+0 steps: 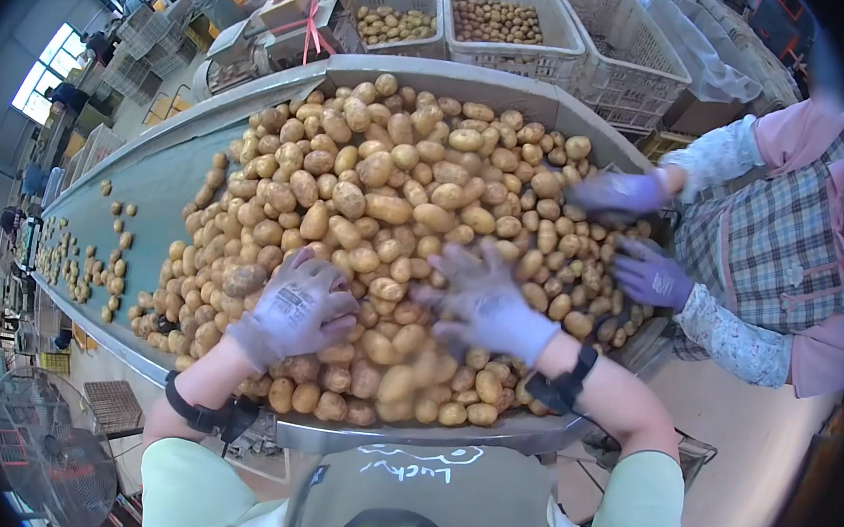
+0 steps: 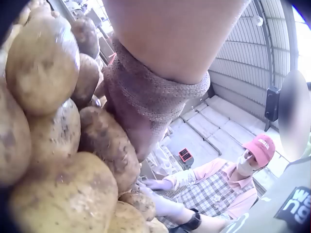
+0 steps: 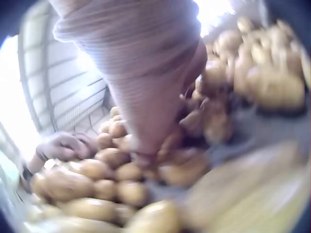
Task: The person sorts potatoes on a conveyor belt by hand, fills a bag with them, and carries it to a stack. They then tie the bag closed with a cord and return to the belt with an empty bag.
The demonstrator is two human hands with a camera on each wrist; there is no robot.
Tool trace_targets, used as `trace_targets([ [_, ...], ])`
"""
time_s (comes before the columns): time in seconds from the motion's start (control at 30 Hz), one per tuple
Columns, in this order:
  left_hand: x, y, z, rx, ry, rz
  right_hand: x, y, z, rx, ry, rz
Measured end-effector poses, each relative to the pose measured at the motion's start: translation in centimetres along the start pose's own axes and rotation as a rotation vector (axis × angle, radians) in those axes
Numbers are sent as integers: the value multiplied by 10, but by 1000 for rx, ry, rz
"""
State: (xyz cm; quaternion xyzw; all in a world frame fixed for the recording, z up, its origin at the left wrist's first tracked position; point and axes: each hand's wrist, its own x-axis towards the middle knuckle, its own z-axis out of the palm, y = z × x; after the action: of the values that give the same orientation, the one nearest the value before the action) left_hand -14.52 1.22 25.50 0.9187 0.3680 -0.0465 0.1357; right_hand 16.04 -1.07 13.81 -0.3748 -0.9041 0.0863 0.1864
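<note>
A large heap of potatoes (image 1: pixel 347 197) covers the near end of the sorting belt. My left hand (image 1: pixel 299 310), in a pale knitted glove, rests on potatoes near the front edge, its fingers loosely bent. Potatoes (image 2: pixel 43 65) sit close beside that gloved hand (image 2: pixel 146 97) in the left wrist view, where its fingertips are hidden. To the right, my gloved right hand (image 1: pixel 498 310) lies over the heap with fingers spread and blurred. The right wrist view shows this hand (image 3: pixel 141 82) reaching down among potatoes (image 3: pixel 92 170); its fingertips are unclear.
Another person's purple-gloved hands (image 1: pixel 654 276) are over the potatoes at the right. Crates (image 1: pixel 508 55) stand beyond the far rim. The green belt (image 1: pixel 174 177) runs away to the left with scattered potatoes, and the metal rim (image 1: pixel 416 446) borders the near side.
</note>
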Motion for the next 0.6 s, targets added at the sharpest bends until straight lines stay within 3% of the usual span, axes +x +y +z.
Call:
trace_targets([
  [0.03, -1, -3, -4, 11, -35, 9, 9, 10, -8, -112, -106, 31],
  [0.07, -10, -7, -6, -24, 12, 39, 13, 22, -23, -28, -242, 230],
  [0.1, -17, -7, -8, -26, 14, 32, -18, 47, 12, -44, -59, 399],
  [0.17, -33, -1, -10, 15, 94, 11, -58, 52, 1, -155, -185, 520],
  [0.23, -34, 1, -8, 17, 85, -30, -102, 48, 10, 118, -152, 387],
  [0.27, -33, 0, -5, 19, 91, -42, -104, 50, 4, 118, -155, 386],
  [0.33, -30, 0, -2, 20, 95, -50, -103, 43, -24, -1, -445, 353],
  [0.37, -27, -2, -2, 1, 79, -49, -80, 47, -30, 23, -514, 529],
  [0.43, -22, -5, -3, -4, 71, -43, -31, 26, -53, 114, -106, 508],
  [0.5, -19, -8, -2, 10, 38, -37, 6, 26, -24, 215, 261, 297],
  [0.53, -18, -8, -1, 16, 42, -40, 23, 26, -14, 213, 266, 291],
  [0.6, -22, -10, -1, 24, 70, -25, 51, 27, -2, -59, -298, 381],
])
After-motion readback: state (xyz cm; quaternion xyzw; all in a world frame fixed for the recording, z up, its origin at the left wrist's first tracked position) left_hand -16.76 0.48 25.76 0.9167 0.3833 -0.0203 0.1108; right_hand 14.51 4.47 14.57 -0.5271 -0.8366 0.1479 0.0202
